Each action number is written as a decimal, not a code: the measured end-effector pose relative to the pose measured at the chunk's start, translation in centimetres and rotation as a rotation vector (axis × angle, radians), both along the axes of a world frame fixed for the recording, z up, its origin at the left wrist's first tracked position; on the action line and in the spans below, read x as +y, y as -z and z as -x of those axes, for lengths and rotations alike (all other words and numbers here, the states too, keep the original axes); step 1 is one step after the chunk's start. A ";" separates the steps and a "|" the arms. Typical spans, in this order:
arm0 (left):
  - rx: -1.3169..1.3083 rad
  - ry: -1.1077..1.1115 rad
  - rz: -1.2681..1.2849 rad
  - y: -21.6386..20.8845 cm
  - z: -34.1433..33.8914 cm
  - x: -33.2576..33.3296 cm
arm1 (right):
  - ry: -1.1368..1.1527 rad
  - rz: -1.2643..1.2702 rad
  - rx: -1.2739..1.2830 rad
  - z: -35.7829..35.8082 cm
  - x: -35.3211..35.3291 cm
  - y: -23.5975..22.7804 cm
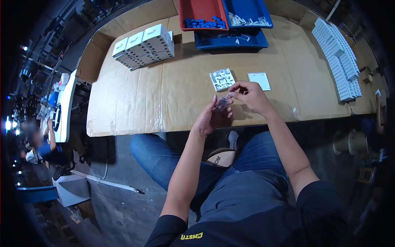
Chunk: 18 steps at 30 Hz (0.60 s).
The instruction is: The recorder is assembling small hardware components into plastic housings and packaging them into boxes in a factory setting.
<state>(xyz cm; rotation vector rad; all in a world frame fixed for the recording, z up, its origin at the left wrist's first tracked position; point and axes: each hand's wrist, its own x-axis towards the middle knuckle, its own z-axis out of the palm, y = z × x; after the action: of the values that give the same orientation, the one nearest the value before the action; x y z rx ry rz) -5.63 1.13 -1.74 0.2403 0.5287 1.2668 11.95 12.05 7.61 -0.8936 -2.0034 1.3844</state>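
My left hand (210, 120) holds a small clear plastic bag (223, 104) just above the near part of the cardboard-covered table (181, 94). Thumb and forefinger of my right hand (253, 98) pinch the bag's upper end. What the bag contains is too small to make out. Just beyond my hands lies an open square white plastic case (222, 79) with moulded parts inside. To its right, a flat square white cover (259, 81) rests on the cardboard.
Stacked white boxes (144, 47) stand at the back left. At the back centre, a red bin (201, 7) holds blue pieces and a blue bin (247, 6) holds white ones, above another blue bin (230, 43). White cases (338, 59) are piled along the right. A person (47, 148) sits far left.
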 end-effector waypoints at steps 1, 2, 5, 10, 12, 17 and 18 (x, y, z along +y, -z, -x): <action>0.066 0.001 0.035 -0.1 -0.1 -0.2 | -0.017 0.014 -0.064 0.0 -0.5 -0.5; 0.069 0.009 0.032 -0.2 -0.2 -0.3 | -0.034 0.028 -0.128 0.0 -0.8 -0.9; 0.132 -0.005 -0.015 -0.3 -0.4 -0.7 | -0.075 -0.045 -0.153 -0.3 -1.3 -1.6; 0.112 -0.016 -0.094 -0.3 -0.7 -1.0 | -0.185 -0.263 -0.254 -0.3 -0.9 -2.0; 0.099 -0.029 -0.083 -0.1 -0.8 -1.0 | -0.296 -0.314 -0.245 -0.1 -0.5 -1.2; 0.122 -0.046 -0.080 0.4 -0.7 -1.0 | -0.424 -0.246 -0.250 0.4 0.2 0.8; 0.124 -0.039 -0.067 0.5 -0.6 -1.0 | -0.430 -0.205 -0.227 0.4 0.3 1.3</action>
<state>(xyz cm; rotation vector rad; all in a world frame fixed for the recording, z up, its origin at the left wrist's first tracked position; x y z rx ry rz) -5.01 0.16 -2.23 0.3677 0.6000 1.3147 11.58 12.31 6.33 -0.5679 -2.5703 1.3021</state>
